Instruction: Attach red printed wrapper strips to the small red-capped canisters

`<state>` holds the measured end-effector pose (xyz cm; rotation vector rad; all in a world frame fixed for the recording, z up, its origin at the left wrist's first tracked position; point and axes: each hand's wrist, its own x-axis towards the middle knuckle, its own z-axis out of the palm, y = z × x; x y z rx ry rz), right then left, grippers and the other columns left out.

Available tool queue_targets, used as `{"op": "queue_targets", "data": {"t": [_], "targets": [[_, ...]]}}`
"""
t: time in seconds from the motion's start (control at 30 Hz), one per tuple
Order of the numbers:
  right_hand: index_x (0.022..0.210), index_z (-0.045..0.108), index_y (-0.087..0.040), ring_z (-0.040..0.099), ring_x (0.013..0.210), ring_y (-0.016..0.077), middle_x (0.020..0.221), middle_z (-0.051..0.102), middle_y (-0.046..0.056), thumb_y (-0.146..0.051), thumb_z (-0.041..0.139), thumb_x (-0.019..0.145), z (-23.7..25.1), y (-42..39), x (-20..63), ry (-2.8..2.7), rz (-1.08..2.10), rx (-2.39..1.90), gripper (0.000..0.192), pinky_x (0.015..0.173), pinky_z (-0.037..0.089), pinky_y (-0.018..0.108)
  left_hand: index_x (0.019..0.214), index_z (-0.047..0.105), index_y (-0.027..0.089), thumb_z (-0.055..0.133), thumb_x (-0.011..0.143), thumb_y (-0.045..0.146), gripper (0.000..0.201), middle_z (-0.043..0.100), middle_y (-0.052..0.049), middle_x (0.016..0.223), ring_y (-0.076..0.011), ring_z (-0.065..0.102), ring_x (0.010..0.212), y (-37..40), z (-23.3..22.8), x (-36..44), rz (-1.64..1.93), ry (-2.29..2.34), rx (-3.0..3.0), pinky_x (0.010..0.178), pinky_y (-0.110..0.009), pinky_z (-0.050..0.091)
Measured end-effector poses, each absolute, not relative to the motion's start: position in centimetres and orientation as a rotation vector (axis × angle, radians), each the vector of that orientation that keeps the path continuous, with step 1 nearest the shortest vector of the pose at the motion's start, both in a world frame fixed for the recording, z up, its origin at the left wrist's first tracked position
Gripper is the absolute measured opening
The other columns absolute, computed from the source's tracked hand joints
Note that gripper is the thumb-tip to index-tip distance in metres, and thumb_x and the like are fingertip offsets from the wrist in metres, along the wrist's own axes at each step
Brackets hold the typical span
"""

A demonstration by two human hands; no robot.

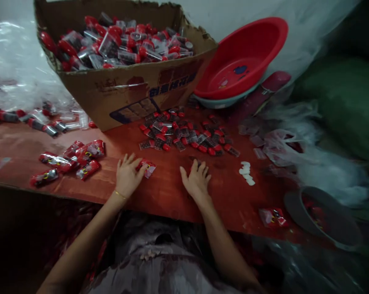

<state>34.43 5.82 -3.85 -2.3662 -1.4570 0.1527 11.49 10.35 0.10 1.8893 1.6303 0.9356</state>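
Note:
My left hand (128,176), with a thin gold bracelet at its wrist, rests on the table with fingers spread. Its thumb and fingertips lie over the edge of a small red printed packet (149,169). My right hand (197,179) is also open, fingers apart and palm down, a little to the right. Something small, dark and red shows partly beneath its fingers; I cannot make out what it is. Just beyond both hands lies a loose pile of small clear tubes with red caps and dark contents (184,132).
A cardboard box (126,94) full of red-capped tubes stands behind. Several red packets (57,161) lie at left. To the right are red basin (242,53), dark red bottle (264,92), white pieces (247,173), plastic bags (282,143), one packet (273,217) and grey bowl (331,220).

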Motion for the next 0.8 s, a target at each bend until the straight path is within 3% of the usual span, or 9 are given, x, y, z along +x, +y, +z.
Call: {"op": "queue_targets", "data": {"t": [0.17, 0.4, 0.57, 0.7, 0.8], "targets": [[0.126, 0.048, -0.014, 0.022, 0.135, 0.0374, 0.141, 0.035, 0.022, -0.046, 0.041, 0.087, -2.6, 4.4, 31.2, -1.615, 0.179, -2.004, 0.051, 0.099, 0.024, 0.065, 0.102, 0.07, 0.028, 0.052, 0.083, 0.038, 0.028, 0.055, -0.009, 0.131, -0.036, 0.033, 0.131, 9.9, -1.6, 12.6, 0.611, 1.711, 2.303, 0.105, -0.056, 0.021], [0.109, 0.061, -0.019, 0.032, 0.133, 0.0288, 0.131, 0.052, 0.012, -0.033, 0.046, 0.087, -1.8, 3.8, 28.9, -1.801, 0.136, -1.705, 0.029, 0.106, 0.02, 0.058, 0.094, 0.072, 0.031, 0.051, 0.083, 0.034, 0.023, 0.06, -0.004, 0.125, -0.0328, 0.038, 0.129, 9.9, -2.3, 11.7, 0.634, 1.62, 2.374, 0.107, -0.054, 0.019], [0.105, 0.063, -0.021, 0.038, 0.13, 0.0273, 0.125, 0.058, 0.01, -0.03, 0.048, 0.086, -1.9, 4.2, 27.9, -1.787, 0.192, -1.657, 0.026, 0.106, 0.021, 0.057, 0.106, 0.068, 0.031, 0.053, 0.082, 0.037, 0.029, 0.055, -0.006, 0.131, -0.0342, 0.035, 0.131, 10.1, -2.3, 11.8, 0.619, 1.682, 2.281, 0.105, -0.055, 0.021], [0.102, 0.065, -0.021, 0.043, 0.127, 0.0273, 0.121, 0.061, 0.01, -0.03, 0.047, 0.086, -2.0, 4.0, 28.0, -1.78, 0.21, -1.662, 0.025, 0.105, 0.022, 0.058, 0.095, 0.072, 0.032, 0.052, 0.083, 0.037, 0.024, 0.061, -0.003, 0.124, -0.0325, 0.036, 0.131, 10.5, -2.6, 11.9, 0.635, 1.696, 2.246, 0.105, -0.054, 0.02], [0.1, 0.066, -0.022, 0.046, 0.124, 0.0265, 0.118, 0.063, 0.009, -0.029, 0.048, 0.086, -2.0, 3.9, 28.3, -1.744, 0.237, -1.632, 0.024, 0.104, 0.027, 0.054, 0.097, 0.071, 0.031, 0.051, 0.083, 0.036, 0.025, 0.06, -0.004, 0.124, -0.0331, 0.037, 0.13, 10.8, -2.8, 11.6, 0.685, 1.711, 2.191, 0.104, -0.055, 0.022]]}}
